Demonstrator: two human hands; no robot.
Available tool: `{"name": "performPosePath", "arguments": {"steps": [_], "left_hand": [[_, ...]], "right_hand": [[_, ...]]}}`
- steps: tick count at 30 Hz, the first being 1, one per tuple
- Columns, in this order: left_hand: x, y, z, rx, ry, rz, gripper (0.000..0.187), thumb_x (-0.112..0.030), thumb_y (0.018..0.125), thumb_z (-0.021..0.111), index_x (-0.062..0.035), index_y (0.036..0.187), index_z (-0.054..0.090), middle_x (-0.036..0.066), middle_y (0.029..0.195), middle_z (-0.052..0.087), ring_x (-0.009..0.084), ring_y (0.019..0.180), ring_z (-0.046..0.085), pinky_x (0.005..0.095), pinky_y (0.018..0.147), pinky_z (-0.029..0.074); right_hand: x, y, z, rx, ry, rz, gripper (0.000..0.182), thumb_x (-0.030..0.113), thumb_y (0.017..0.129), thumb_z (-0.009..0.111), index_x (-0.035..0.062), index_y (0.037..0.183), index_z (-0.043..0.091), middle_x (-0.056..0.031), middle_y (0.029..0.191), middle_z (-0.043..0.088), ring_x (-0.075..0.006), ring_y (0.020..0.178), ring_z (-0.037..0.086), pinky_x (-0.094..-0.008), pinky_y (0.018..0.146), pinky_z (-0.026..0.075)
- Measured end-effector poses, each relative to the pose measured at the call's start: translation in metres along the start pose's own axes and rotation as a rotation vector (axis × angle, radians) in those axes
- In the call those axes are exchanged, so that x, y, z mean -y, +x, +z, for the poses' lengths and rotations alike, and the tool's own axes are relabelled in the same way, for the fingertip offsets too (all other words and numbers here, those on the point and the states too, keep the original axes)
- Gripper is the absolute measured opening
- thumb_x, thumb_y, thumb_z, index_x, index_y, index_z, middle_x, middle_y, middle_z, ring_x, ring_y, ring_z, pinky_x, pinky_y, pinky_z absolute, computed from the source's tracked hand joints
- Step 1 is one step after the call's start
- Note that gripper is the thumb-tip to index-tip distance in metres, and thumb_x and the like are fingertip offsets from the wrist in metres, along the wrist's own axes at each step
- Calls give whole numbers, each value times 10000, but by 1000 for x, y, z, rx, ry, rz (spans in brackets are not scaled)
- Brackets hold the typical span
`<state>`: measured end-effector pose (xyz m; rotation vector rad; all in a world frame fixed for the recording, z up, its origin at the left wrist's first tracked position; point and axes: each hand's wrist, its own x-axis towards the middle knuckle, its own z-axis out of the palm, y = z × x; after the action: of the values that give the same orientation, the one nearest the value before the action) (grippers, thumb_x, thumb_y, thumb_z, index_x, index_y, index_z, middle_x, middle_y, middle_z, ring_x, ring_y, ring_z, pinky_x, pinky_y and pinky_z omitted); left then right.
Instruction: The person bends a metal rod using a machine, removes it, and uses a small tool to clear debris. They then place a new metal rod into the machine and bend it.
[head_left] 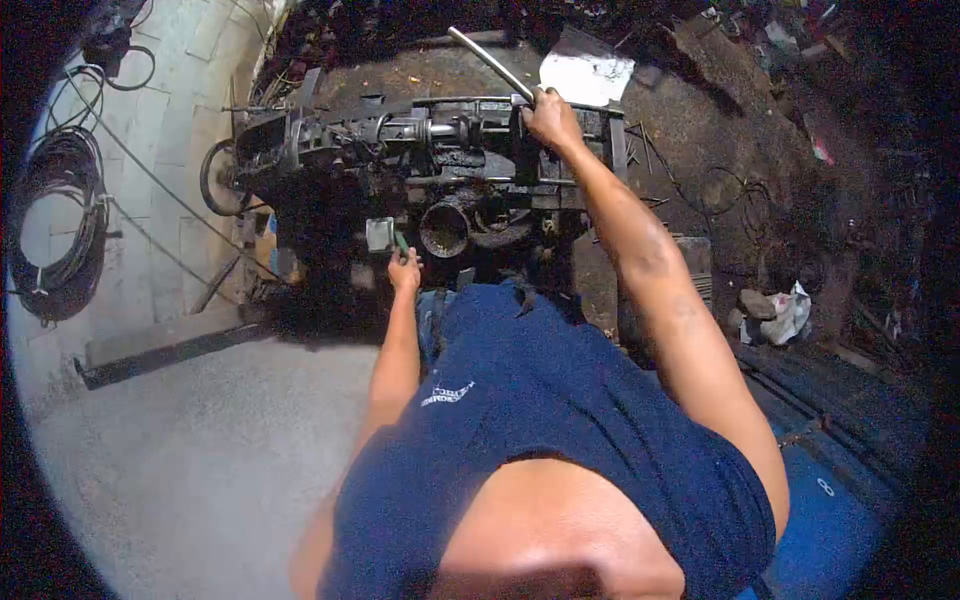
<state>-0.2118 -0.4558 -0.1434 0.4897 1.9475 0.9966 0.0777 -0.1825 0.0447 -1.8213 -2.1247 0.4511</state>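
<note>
My right hand [550, 118] is closed around the lower end of a long silver metal bar [488, 60], which slants up and to the left. That hand is over the right part of a greasy black machine [460, 160] with a shiny shaft [410, 130] along its top. Lower down, my left hand [404, 272] has its fingers wrapped round a small green handle [402, 243]. A pale square piece [380, 234] shows right beside the handle's upper end. Close to the right of this hand is a round opening [444, 229] in the machine.
A white sheet [587, 78] lies behind the machine. Coiled black cable [62, 215] hangs on the left wall, above a long beam [170, 345]. On the right are a crumpled white bag [787, 315], loose wires [745, 200] and a blue surface [825, 520].
</note>
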Motion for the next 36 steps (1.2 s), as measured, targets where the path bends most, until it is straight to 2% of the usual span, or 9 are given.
{"name": "performPosePath", "arguments": {"steps": [4, 5, 7, 11, 16, 23, 25, 31, 36], "left_hand": [[6, 5, -3, 27, -72, 33, 472, -198, 830, 611, 71, 1180, 447, 107, 744, 619, 128, 594, 585, 260, 516, 487], [4, 9, -4, 20, 17, -44, 448, -193, 830, 608, 64, 1168, 465, 95, 723, 613, 122, 585, 580, 256, 508, 482], [9, 12, -3, 20, -59, -49, 440, -187, 831, 603, 55, 1174, 470, 88, 718, 609, 122, 580, 578, 254, 503, 478], [1, 4, 1, -22, -24, -37, 453, -189, 852, 566, 42, 1221, 441, 91, 742, 607, 126, 610, 580, 259, 511, 477], [-3, -1, 5, -58, -41, 9, 437, -210, 858, 547, 22, 1218, 457, 52, 611, 541, 127, 523, 525, 273, 477, 434], [-7, 2, 0, -51, 107, -12, 424, -221, 842, 565, 20, 1184, 496, 61, 574, 543, 148, 522, 522, 311, 500, 418], [10, 16, 0, -86, 212, 44, 432, -257, 832, 571, 24, 1155, 523, 87, 599, 565, 189, 543, 540, 342, 552, 434], [22, 26, 0, -127, 365, 15, 451, -319, 816, 564, -6, 1140, 546, 180, 740, 638, 327, 696, 612, 388, 665, 450], [29, 32, 1, -115, 319, -13, 417, -324, 813, 564, -34, 1112, 574, 209, 841, 637, 351, 801, 611, 393, 724, 451]], "right_hand": [[-3, 2, 6, -27, -30, -21, 362, 250, 745, 599, 2, 1006, 559, -252, 933, 568, -403, 878, 574, -456, 767, 472], [-5, 2, 6, -21, -42, -24, 362, 250, 745, 599, 2, 1006, 559, -252, 933, 568, -403, 878, 574, -456, 767, 472], [-3, 0, 3, -11, -24, 7, 391, 315, 737, 606, 4, 973, 593, -247, 977, 564, -396, 886, 585, -448, 778, 481], [-4, 0, 2, 4, -46, -1, 390, 318, 737, 606, 4, 968, 589, -243, 966, 564, -395, 885, 584, -452, 775, 480], [-1, 1, 2, -13, -32, -5, 388, 323, 742, 605, 2, 958, 585, -240, 976, 561, -394, 894, 581, -449, 779, 481], [3, 1, 2, -17, -35, -8, 378, 320, 748, 592, -6, 939, 587, -245, 971, 562, -396, 884, 582, -449, 770, 483], [1, 1, 4, -17, -47, -20, 359, 279, 767, 584, 4, 996, 562, -242, 956, 576, -394, 891, 574, -449, 776, 468], [4, -2, -3, -10, -8, 13, 366, 276, 768, 572, -10, 996, 562, -258, 961, 570, -394, 911, 568, -446, 801, 458], [6, -2, -8, 30, -11, 5, 385, 287, 773, 568, -3, 1026, 550, -264, 973, 563, -402, 916, 564, -448, 807, 454]]}}
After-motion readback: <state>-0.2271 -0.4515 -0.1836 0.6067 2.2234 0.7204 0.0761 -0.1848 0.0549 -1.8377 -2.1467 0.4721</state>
